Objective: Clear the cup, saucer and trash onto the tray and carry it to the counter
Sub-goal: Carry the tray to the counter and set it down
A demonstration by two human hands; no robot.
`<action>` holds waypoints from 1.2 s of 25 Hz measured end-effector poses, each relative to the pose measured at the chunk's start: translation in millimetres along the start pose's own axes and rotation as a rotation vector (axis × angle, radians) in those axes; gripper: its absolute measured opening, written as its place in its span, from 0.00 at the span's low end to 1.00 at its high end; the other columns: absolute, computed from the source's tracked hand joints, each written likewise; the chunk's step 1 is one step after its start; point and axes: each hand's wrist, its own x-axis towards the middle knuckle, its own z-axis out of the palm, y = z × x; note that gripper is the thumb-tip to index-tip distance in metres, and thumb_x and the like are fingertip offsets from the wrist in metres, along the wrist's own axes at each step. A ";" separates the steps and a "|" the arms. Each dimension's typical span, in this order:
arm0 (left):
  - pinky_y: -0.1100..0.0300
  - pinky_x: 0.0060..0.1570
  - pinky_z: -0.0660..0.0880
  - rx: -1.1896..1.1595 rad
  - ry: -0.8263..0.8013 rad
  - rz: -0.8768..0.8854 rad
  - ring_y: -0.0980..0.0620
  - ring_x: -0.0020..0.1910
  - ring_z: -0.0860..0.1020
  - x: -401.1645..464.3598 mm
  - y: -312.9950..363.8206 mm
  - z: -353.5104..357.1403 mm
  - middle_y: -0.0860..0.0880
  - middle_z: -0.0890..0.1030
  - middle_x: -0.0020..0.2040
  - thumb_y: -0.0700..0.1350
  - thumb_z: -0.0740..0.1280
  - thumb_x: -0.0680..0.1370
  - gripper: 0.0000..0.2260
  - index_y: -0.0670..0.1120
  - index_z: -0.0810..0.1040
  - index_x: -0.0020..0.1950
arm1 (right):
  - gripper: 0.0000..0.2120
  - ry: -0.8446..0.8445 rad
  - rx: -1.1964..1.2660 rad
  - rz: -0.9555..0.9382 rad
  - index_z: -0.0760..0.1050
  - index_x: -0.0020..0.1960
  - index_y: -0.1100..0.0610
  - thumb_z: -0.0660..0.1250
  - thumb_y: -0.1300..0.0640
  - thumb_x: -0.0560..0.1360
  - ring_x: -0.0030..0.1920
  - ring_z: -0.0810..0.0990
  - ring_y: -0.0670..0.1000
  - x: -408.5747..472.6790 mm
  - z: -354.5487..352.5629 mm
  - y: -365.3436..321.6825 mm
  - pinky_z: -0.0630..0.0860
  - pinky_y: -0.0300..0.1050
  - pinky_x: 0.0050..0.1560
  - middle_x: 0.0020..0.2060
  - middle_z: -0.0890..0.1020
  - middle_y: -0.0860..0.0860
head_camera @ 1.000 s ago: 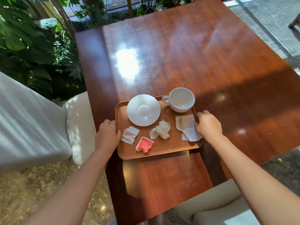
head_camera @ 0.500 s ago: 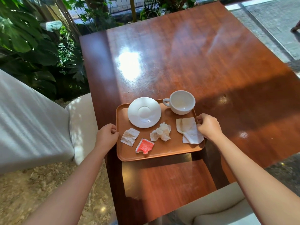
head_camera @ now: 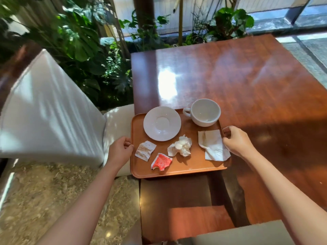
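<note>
At opposite tray (head_camera: 178, 169) edges, left hand (head_camera: 120, 150) and right hand (head_camera: 236, 141) grip.

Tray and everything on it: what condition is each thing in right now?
tray: gripped at both side edges
left hand: closed on tray
right hand: closed on tray
cup: upright, empty
saucer: bare
tissue: crumpled
napkin: stained, unfolded
red packet: torn open

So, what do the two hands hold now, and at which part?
Both hold the tray: the left hand grips its left edge, the right hand its right edge, over a corner of the napkin.
</note>
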 end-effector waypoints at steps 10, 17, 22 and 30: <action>0.61 0.36 0.72 -0.116 0.227 -0.077 0.48 0.38 0.76 -101.6 -84.5 -119.9 0.49 0.78 0.37 0.34 0.67 0.73 0.04 0.42 0.77 0.45 | 0.12 -0.121 0.033 -0.234 0.78 0.50 0.61 0.65 0.66 0.67 0.48 0.80 0.57 -71.6 21.2 -118.2 0.73 0.46 0.49 0.46 0.84 0.57; 0.61 0.36 0.72 -0.094 0.327 -0.233 0.49 0.36 0.78 -198.0 -183.5 -196.8 0.46 0.81 0.37 0.36 0.66 0.71 0.03 0.43 0.79 0.42 | 0.13 -0.252 -0.013 -0.378 0.73 0.29 0.53 0.63 0.68 0.68 0.34 0.75 0.52 -182.9 70.1 -193.9 0.68 0.44 0.33 0.27 0.78 0.52; 0.58 0.36 0.73 -0.154 0.345 -0.322 0.48 0.34 0.78 -262.9 -258.3 -247.0 0.44 0.82 0.37 0.36 0.68 0.71 0.03 0.42 0.79 0.43 | 0.17 -0.345 0.030 -0.390 0.72 0.31 0.47 0.64 0.69 0.68 0.34 0.78 0.52 -251.1 124.7 -239.9 0.75 0.49 0.44 0.28 0.78 0.47; 0.64 0.32 0.70 -0.176 0.429 -0.484 0.53 0.37 0.78 -316.4 -334.8 -308.0 0.48 0.80 0.39 0.38 0.67 0.74 0.03 0.46 0.77 0.45 | 0.10 -0.483 0.028 -0.493 0.75 0.38 0.53 0.64 0.66 0.70 0.34 0.77 0.50 -296.4 194.1 -329.7 0.77 0.50 0.43 0.31 0.78 0.50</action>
